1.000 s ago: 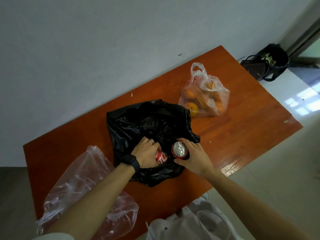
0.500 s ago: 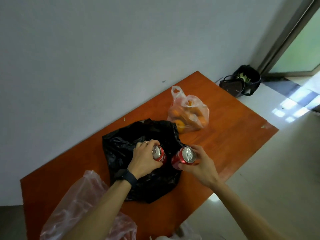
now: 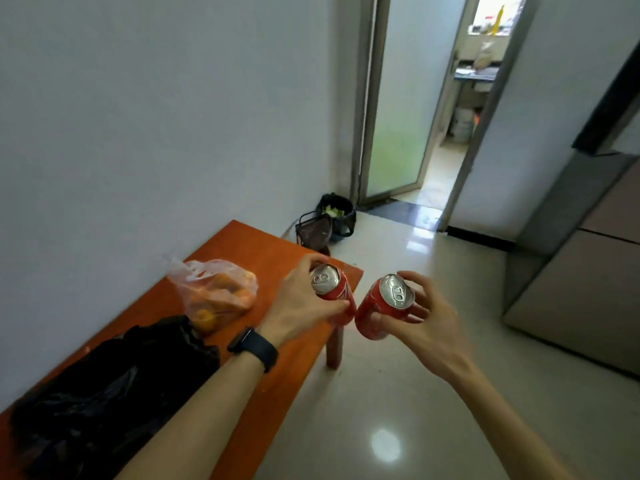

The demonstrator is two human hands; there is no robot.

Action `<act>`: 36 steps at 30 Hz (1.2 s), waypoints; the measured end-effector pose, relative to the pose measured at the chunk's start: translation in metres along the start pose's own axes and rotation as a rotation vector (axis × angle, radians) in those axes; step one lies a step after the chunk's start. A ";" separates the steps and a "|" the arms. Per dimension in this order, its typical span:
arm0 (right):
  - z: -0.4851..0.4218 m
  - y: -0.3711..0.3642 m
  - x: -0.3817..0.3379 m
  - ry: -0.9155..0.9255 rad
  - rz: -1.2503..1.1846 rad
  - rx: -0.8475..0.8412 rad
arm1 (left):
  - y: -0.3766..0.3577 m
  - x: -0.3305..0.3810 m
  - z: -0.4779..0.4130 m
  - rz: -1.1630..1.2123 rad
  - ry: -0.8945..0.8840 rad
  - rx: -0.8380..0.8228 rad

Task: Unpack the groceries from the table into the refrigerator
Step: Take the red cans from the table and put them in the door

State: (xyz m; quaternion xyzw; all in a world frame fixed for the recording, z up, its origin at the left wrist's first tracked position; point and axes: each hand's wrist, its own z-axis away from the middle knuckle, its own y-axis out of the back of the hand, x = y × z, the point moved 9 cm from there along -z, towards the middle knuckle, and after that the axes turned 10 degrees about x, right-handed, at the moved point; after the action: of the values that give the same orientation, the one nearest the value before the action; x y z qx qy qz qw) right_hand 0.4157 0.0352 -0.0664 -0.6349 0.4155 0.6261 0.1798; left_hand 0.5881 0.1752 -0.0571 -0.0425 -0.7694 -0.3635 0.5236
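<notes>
My left hand (image 3: 301, 303) grips a red soda can (image 3: 334, 291) above the far end of the orange table (image 3: 249, 247). My right hand (image 3: 426, 323) holds a second red soda can (image 3: 381, 310) beside it, past the table's edge and over the floor. Both cans tilt with their silver tops toward me. On the table lie a crumpled black plastic bag (image 3: 110, 386) under my left forearm and a clear bag of oranges (image 3: 216, 292) near the wall. The grey refrigerator (image 3: 585, 282) stands at the right, doors closed.
A black bin (image 3: 337, 214) with greens and a dark basket (image 3: 313, 230) sit on the floor past the table's far end. Behind them an open doorway (image 3: 446, 133) leads to another room. Glossy pale tile floor lies between table and refrigerator.
Both hands have lifted the cans out of the black bag and carried them right, off the table's end. The view has swung up and right, bringing the doorway and refrigerator into sight.
</notes>
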 end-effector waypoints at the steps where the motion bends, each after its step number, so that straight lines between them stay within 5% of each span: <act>1: -0.003 0.034 0.002 -0.001 0.004 0.060 | -0.024 0.026 -0.006 0.031 -0.029 -0.031; 13: -0.049 0.341 -0.016 0.111 0.071 0.562 | -0.239 0.290 -0.068 0.199 -0.407 -0.202; 26: -0.214 0.540 -0.027 0.231 0.172 0.692 | -0.395 0.466 -0.220 0.300 -0.618 -0.202; 36: -0.347 0.679 -0.070 0.349 0.181 0.820 | -0.441 0.621 -0.335 0.275 -0.752 -0.072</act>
State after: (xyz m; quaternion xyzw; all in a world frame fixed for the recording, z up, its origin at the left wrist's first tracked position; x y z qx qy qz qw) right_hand 0.1378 -0.6044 0.2502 -0.5684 0.7068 0.3068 0.2883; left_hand 0.3726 -0.5461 0.2979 -0.2933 -0.8813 -0.2757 0.2473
